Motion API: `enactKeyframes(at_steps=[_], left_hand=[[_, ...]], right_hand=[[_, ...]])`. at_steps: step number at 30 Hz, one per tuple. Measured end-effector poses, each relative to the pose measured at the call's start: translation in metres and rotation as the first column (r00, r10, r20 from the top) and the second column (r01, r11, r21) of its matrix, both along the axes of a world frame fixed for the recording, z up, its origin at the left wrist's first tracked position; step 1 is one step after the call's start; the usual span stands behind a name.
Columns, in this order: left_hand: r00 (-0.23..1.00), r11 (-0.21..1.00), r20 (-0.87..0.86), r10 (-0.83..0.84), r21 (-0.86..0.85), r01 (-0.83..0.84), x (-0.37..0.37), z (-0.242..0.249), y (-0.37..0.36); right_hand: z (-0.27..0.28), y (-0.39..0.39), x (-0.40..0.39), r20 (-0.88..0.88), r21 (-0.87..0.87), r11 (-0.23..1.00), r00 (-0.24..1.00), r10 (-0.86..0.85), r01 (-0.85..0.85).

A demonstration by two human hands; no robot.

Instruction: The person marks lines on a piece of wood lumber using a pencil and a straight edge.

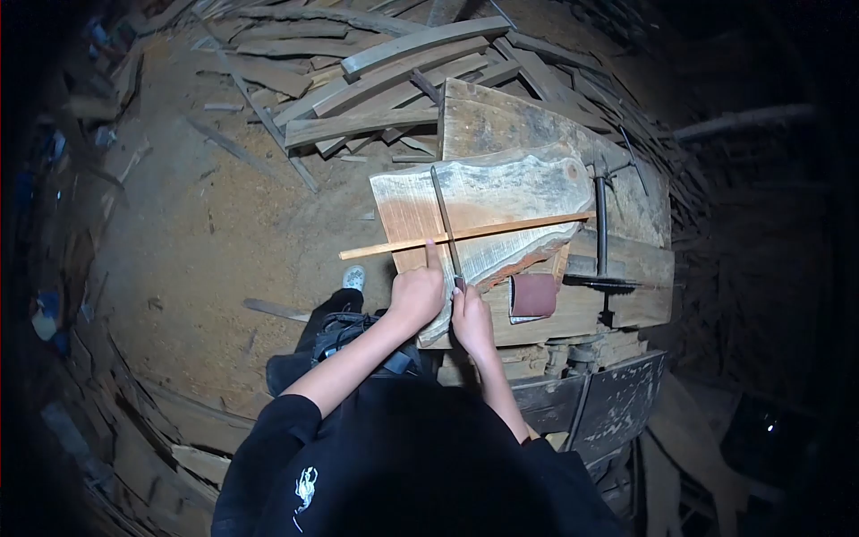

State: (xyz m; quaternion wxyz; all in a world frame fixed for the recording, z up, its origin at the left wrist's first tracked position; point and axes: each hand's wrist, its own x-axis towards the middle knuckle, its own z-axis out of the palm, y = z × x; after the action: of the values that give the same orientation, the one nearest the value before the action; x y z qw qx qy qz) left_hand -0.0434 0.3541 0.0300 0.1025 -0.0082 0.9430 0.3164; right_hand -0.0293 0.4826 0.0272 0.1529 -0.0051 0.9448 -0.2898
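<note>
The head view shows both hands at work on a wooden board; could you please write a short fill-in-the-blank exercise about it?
1. The index ____ of the left hand touches the thin wooden strip.
2. From the right hand, the long dark tool points toward the ____ edge of the picture.
3. The folded reddish-brown sheet lies to the ____ of the right hand in the picture.

Missing words: finger; top; right.
</note>
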Motion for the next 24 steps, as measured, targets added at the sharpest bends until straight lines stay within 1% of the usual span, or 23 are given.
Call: enactKeyframes(at_steps=[1,2,3,4,7,8,9,13,14,18,21,24], left_hand=[[0.997,0.997,-0.068,0.031,0.068,-0.027,-0.004,-0.001,-0.005],[0.972,0.989,-0.223,0.079,0.136,-0.049,-0.012,-0.002,-0.010],[0.921,0.975,-0.367,0.131,0.214,-0.054,-0.023,-0.004,-0.015],[0.849,0.954,-0.493,0.191,0.298,-0.042,-0.031,-0.007,-0.018],[0.860,0.962,-0.497,0.115,0.273,0.029,-0.054,-0.013,-0.028],[0.865,0.955,-0.497,0.071,0.284,0.085,-0.058,-0.025,-0.031],[0.896,0.923,-0.440,0.049,0.364,0.128,-0.059,-0.033,-0.032],[0.880,0.871,-0.475,-0.030,0.419,0.256,-0.061,-0.036,-0.038],[0.877,0.861,-0.479,-0.038,0.430,0.272,-0.062,-0.036,-0.040],[0.910,0.855,-0.405,-0.088,0.439,0.278,-0.063,-0.036,-0.042],[0.921,0.879,-0.374,-0.108,0.396,0.264,-0.063,-0.035,-0.040],[0.884,0.896,-0.448,-0.136,0.325,0.303,-0.063,-0.036,-0.039]], right_hand=[[-0.003,0.000,0.000,-0.024,-0.013,1.000,1.000,-0.001,0.000],[-0.009,0.001,0.001,-0.048,-0.027,1.000,0.999,-0.008,0.007],[-0.013,0.001,0.003,-0.072,-0.037,0.999,0.997,-0.019,0.016],[-0.012,0.000,0.005,-0.090,-0.002,1.000,0.996,-0.006,0.006],[-0.008,-0.004,0.007,-0.038,-0.015,0.999,0.999,-0.033,0.033],[-0.011,-0.003,0.008,-0.029,-0.047,0.998,0.999,-0.043,0.042],[-0.010,-0.004,0.007,-0.022,-0.045,0.997,0.998,-0.062,0.061],[0.000,-0.009,0.008,0.016,0.020,0.995,0.995,-0.094,0.094],[0.001,-0.009,0.008,0.011,0.025,0.996,0.996,-0.091,0.090],[-0.004,-0.008,0.010,0.016,0.004,0.995,0.995,-0.100,0.100],[-0.005,-0.006,0.011,-0.024,-0.004,0.996,0.995,-0.093,0.093],[-0.009,-0.007,0.012,-0.036,-0.004,0.996,0.995,-0.093,0.093]])
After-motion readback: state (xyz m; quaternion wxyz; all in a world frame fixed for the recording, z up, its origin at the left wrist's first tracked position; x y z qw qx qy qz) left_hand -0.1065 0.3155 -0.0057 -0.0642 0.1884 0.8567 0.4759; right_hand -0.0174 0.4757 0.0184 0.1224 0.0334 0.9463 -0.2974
